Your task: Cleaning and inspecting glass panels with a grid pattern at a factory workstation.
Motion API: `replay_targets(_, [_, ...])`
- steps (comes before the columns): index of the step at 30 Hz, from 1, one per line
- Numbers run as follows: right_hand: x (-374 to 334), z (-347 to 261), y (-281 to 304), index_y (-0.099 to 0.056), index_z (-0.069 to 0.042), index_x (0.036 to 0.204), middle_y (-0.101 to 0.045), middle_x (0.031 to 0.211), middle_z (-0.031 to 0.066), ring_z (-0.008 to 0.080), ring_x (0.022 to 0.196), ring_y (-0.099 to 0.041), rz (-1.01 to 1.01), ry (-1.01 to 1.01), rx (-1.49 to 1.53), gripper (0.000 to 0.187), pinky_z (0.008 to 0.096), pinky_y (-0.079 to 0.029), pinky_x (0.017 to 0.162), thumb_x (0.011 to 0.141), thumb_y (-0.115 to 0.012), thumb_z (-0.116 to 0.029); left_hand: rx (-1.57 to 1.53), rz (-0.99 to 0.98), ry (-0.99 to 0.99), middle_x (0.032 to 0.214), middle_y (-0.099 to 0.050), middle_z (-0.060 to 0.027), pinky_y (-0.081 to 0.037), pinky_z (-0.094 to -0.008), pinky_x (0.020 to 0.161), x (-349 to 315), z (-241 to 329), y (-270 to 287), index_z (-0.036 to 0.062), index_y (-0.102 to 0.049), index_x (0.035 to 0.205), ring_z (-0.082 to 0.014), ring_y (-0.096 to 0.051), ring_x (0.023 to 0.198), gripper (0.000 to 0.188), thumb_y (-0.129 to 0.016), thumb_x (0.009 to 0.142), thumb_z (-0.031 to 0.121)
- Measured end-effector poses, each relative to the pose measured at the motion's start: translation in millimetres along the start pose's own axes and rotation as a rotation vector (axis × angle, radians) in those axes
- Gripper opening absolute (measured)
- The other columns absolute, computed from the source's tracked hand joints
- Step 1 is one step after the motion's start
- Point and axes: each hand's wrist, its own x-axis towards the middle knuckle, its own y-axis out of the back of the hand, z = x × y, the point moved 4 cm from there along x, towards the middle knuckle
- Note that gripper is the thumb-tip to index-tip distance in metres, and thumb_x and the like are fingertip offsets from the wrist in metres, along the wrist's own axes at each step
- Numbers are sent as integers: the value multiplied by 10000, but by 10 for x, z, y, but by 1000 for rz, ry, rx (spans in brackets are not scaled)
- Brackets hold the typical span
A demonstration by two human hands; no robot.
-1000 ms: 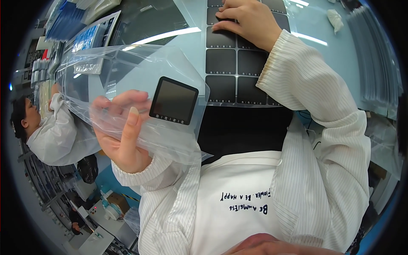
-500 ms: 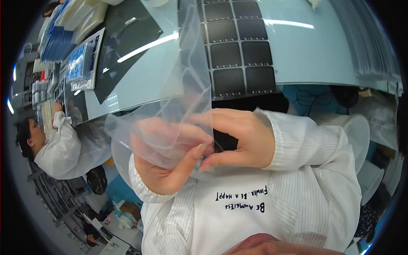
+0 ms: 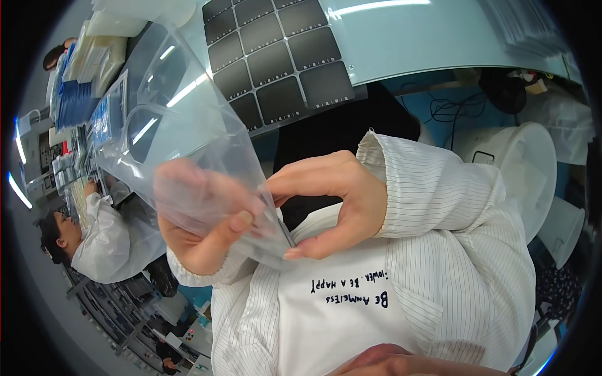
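Note:
A large sheet of clear plastic film hangs in front of me, its upper part reaching over the table edge; I cannot tell if it is a single sheet or a bag. My left hand is closed on it, thumb on the near side and the other fingers seen blurred through the film. Along the film's right edge, my right hand pinches the lower corner with thumb and finger. A thin dark line runs along that edge by the right thumb.
A sheet with rows of dark rounded panels lies on the glass-topped table. Stacked packs stand at far left, near a seated co-worker. A white bin and cables are at right, below the table.
Both hands have moved left and drawn apart a little, with the film spread flatter between them. The right hand has slid to the lower corner. The whole view has turned somewhat.

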Motion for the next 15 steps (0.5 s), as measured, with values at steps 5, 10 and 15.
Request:
replay_targets(5, [-1,108,8,-588,75,1146,-672,981,156,222,852,-676,53,-86,-75,613,294,-550,781,585,-804,-48,359,55,134,891,-658,-173,-509,-249,521,-3,86,358,24,-335,1200,-208,-656,615,497,-565,797,-154])
replay_targets(10, [-38,266,-130,-617,39,1115,-671,963,134,203,836,-666,-10,-223,17,567,287,-555,763,578,-783,-32,543,353,123,950,-631,-159,-488,-242,525,-555,341,1098,47,-357,1248,-190,-640,667,530,-640,809,-47])
replay_targets(15, [-162,401,-102,-622,30,1077,-659,951,129,215,834,-664,-80,-277,-159,506,282,-555,740,594,-756,-35,665,504,278,1081,-590,-156,-514,-268,627,-1806,430,2085,63,-364,1317,-188,-624,775,613,-707,809,68])
